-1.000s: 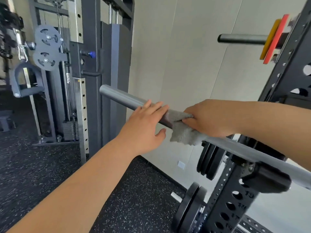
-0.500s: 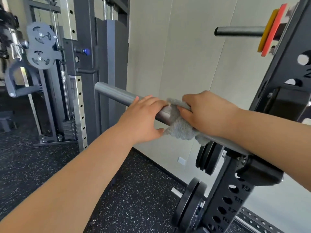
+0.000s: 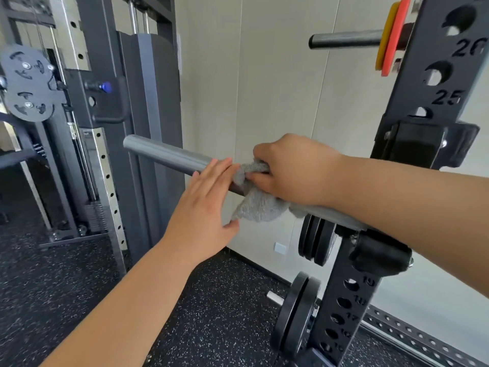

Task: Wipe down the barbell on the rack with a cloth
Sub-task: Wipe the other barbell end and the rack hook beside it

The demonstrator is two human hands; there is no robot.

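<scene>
- The barbell [image 3: 169,156] lay across the rack [image 3: 428,107], with its free end pointing left toward the cable machine [image 3: 105,102].
- The right hand [image 3: 293,170] gripped the grey cloth [image 3: 258,207], with fingers curled round the cloth and the bar. Loose cloth hung below the bar.
- The left hand [image 3: 206,207] was flat and held nothing. Its straight fingers rested against the bar, just left of the cloth.
- Black plates [image 3: 315,239] sat below the bar, beside the rack upright.
</scene>
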